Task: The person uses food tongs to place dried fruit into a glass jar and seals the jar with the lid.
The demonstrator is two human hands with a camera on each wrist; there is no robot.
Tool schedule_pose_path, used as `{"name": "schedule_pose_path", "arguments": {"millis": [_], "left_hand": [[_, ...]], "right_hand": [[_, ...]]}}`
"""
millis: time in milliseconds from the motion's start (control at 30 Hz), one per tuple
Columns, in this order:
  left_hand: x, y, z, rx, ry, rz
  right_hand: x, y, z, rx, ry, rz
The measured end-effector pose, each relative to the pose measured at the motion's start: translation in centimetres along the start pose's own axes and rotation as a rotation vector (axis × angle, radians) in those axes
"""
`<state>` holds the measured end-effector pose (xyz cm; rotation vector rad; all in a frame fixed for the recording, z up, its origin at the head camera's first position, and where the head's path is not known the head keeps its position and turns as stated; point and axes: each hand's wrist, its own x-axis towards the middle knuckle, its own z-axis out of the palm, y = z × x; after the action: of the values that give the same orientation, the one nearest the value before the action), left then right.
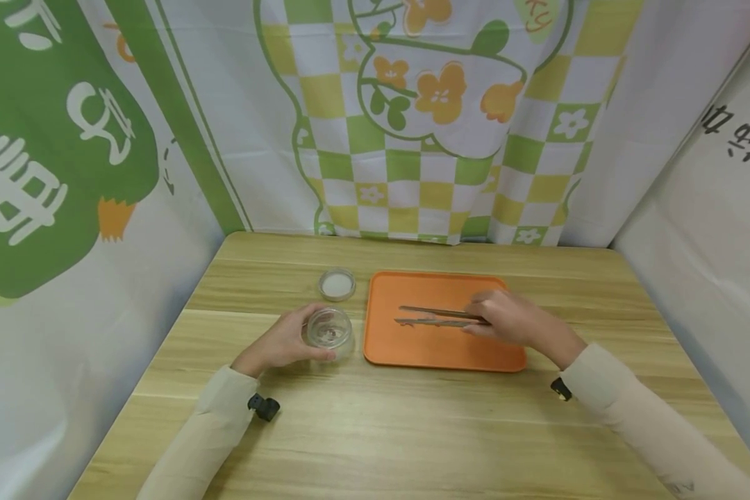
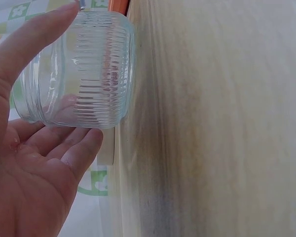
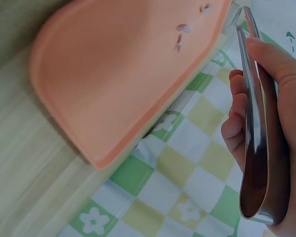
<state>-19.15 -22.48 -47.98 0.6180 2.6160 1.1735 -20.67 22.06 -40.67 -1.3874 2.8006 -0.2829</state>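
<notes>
Tongs [image 3: 254, 103] of bright metal lie in my right hand [image 1: 506, 317], thumb pressing one arm and fingers curled behind the other; their tips point left and stand apart over an orange tray [image 1: 453, 352]. Small reddish scraps [image 3: 183, 28] sit on that tray. To its left, my left hand [image 1: 287, 338] grasps a ribbed glass jar [image 1: 329, 328], thumb on one side, fingers around the other. It is upright, mouth uncovered, with small bits showing at its bottom. Behind it a round lid [image 1: 337, 285] lies on the wood-grain table [image 1: 375, 430], near the tray's far left corner. Beyond the table hangs a green-and-yellow checked curtain [image 1: 406, 156].
</notes>
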Motion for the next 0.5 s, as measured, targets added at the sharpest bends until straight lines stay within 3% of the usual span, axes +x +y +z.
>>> {"name": "schedule_pose_path", "arguments": {"millis": [500], "left_hand": [[0.2,0.0,0.0,0.006,-0.002,0.003]], "right_hand": [[-2.0,1.0,2.4,0.036,0.013,0.028]]}}
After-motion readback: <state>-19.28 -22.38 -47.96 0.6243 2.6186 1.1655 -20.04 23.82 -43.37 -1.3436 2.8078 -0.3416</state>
